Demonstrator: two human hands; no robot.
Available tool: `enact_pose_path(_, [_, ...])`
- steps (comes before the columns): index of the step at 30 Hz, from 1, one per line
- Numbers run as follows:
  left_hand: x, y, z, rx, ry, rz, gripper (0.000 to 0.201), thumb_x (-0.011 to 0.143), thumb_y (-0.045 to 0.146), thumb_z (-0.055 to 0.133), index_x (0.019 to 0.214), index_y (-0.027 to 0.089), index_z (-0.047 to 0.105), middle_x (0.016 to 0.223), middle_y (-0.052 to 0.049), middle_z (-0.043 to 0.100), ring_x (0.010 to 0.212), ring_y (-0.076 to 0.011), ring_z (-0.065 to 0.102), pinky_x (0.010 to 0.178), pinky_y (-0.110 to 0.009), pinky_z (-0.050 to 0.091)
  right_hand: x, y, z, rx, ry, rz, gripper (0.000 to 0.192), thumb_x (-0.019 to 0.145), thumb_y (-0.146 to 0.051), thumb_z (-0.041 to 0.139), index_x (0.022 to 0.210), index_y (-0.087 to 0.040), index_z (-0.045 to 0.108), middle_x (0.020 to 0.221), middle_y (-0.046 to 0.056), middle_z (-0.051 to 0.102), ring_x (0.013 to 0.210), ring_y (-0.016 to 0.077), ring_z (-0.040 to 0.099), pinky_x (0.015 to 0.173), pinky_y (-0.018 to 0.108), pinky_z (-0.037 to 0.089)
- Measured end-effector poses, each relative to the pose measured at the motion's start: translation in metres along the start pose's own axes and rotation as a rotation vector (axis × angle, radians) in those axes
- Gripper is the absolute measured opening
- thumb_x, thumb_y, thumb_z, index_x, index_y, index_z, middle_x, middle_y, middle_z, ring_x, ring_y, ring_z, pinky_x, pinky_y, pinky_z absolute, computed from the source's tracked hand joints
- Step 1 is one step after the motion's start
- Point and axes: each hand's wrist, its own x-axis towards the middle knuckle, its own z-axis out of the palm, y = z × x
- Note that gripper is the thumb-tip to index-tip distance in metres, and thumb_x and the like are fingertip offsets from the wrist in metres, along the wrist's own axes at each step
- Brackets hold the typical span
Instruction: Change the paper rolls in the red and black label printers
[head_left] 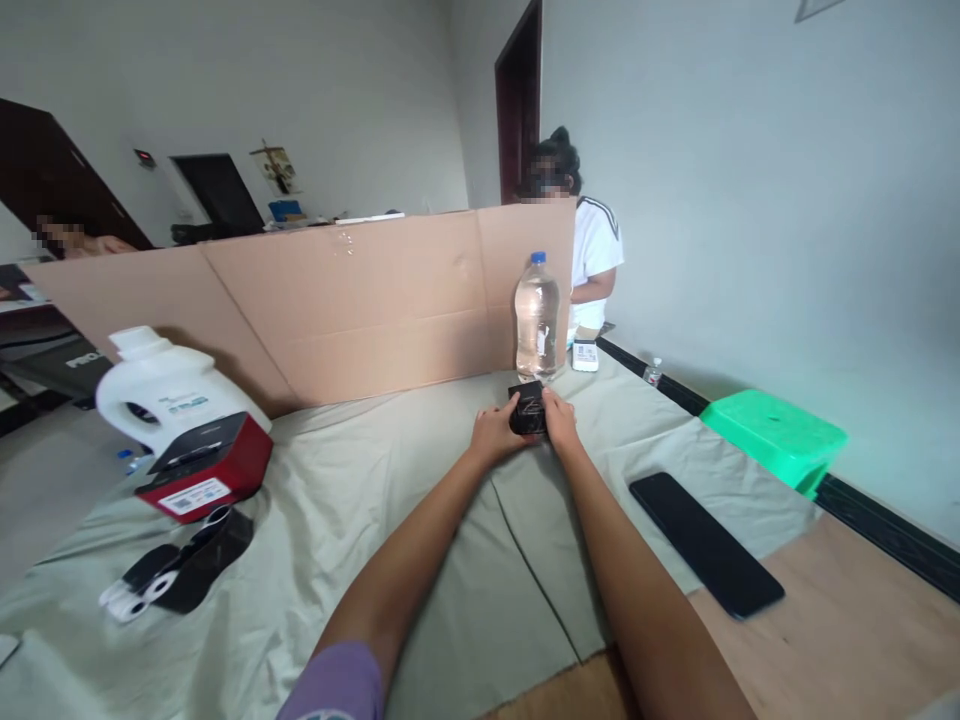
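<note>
Both hands meet at the far edge of the cloth-covered desk (315, 520), just before the water bottle (537, 318). The left hand (495, 432) and right hand (559, 420) clasp a small black box (527, 408) between them; it seems closed, though the view is too distant to be sure. A dark phone (705, 542) lies untouched near the right edge.
</note>
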Motion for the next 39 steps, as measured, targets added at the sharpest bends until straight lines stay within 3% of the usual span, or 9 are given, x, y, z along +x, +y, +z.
enact_pose_path(10, [-0.007,0.003,-0.006,-0.053,-0.047,-0.023,0.095,0.076,0.062,0.073,0.157,0.032,0.032,0.125,-0.01,0.07,0.121,-0.0333,0.059,0.102,-0.045,0.042,-0.006,-0.011,-0.006,-0.176,-0.05,0.168,0.063,0.095,-0.058,0.03,0.136,-0.022,0.061,0.136,0.013,0.063,0.127,0.0347,0.05,0.113,0.062,0.021])
enact_pose_path(14, [-0.036,-0.023,-0.059,-0.152,0.071,-0.084,0.087,0.084,0.053,0.068,0.158,0.029,0.029,0.133,-0.011,0.066,0.125,-0.0309,0.058,0.107,-0.047,0.042,-0.008,-0.025,-0.007,-0.262,0.071,0.054,0.065,0.092,-0.06,0.033,0.136,-0.021,0.062,0.132,0.015,0.065,0.129,0.0369,0.045,0.111,0.063,0.022])
enact_pose_path(17, [-0.082,-0.087,-0.132,-0.231,0.335,-0.096,0.067,0.089,0.04,0.064,0.151,0.027,0.043,0.142,-0.009,0.061,0.13,-0.0262,0.057,0.112,-0.042,0.041,-0.019,-0.049,0.011,-0.32,0.097,-0.187,0.063,0.09,-0.058,0.039,0.135,-0.021,0.062,0.134,0.015,0.063,0.129,0.0381,0.043,0.108,0.063,0.025])
enact_pose_path(19, [-0.124,-0.15,-0.188,-0.242,0.555,-0.128,0.055,0.09,0.036,0.064,0.143,0.024,0.053,0.141,-0.009,0.061,0.132,-0.0253,0.056,0.115,-0.04,0.04,-0.034,-0.072,0.039,-0.32,0.019,-0.349,0.059,0.089,-0.055,0.046,0.133,-0.021,0.063,0.134,0.015,0.063,0.128,0.0379,0.044,0.108,0.063,0.026])
enact_pose_path(22, [-0.192,-0.254,-0.259,-0.242,0.865,-0.419,0.052,0.086,0.034,0.069,0.135,0.021,0.058,0.14,-0.01,0.061,0.131,-0.0278,0.055,0.115,-0.042,0.039,-0.069,-0.115,0.111,-0.236,-0.184,-0.528,0.053,0.086,-0.048,0.055,0.131,-0.023,0.064,0.135,0.013,0.064,0.13,0.0379,0.046,0.11,0.064,0.026])
enact_pose_path(26, [-0.26,-0.349,-0.29,-0.571,1.07,-0.881,0.044,0.087,0.025,0.065,0.129,0.013,0.058,0.135,-0.01,0.064,0.128,-0.0251,0.056,0.11,-0.039,0.043,-0.124,-0.167,0.242,0.062,-0.568,-0.511,0.054,0.084,-0.044,0.061,0.134,-0.025,0.062,0.136,0.013,0.064,0.128,0.0317,0.055,0.11,0.054,0.039])
enact_pose_path(32, [-0.274,-0.374,-0.259,-1.076,0.859,-0.906,0.029,0.088,0.033,0.061,0.106,0.015,0.073,0.1,-0.007,0.076,0.091,-0.0186,0.071,0.088,-0.034,0.055,-0.178,-0.207,0.397,0.365,-0.936,-0.177,0.087,0.069,-0.041,0.081,0.148,-0.026,0.048,0.149,0.011,0.053,0.137,0.0345,0.051,0.111,0.054,0.043])
enact_pose_path(35, [-0.272,-0.376,-0.253,-1.143,0.86,-0.857,0.032,0.085,0.031,0.065,0.111,0.015,0.074,0.1,-0.008,0.078,0.092,-0.0193,0.072,0.089,-0.033,0.056,-0.192,-0.213,0.431,0.474,-1.017,-0.259,0.101,0.065,-0.036,0.086,0.153,-0.027,0.038,0.145,0.008,0.058,0.13,0.0322,0.057,0.113,0.055,0.042])
enact_pose_path(39, [-0.27,-0.376,-0.258,-1.103,0.837,-0.825,0.036,0.082,0.034,0.071,0.114,0.016,0.074,0.109,-0.009,0.077,0.106,-0.0236,0.07,0.099,-0.039,0.054,-0.203,-0.213,0.439,0.537,-0.94,-0.336,0.102,0.066,-0.037,0.086,0.153,-0.025,0.034,0.139,0.009,0.061,0.121,0.0304,0.062,0.109,0.054,0.046])
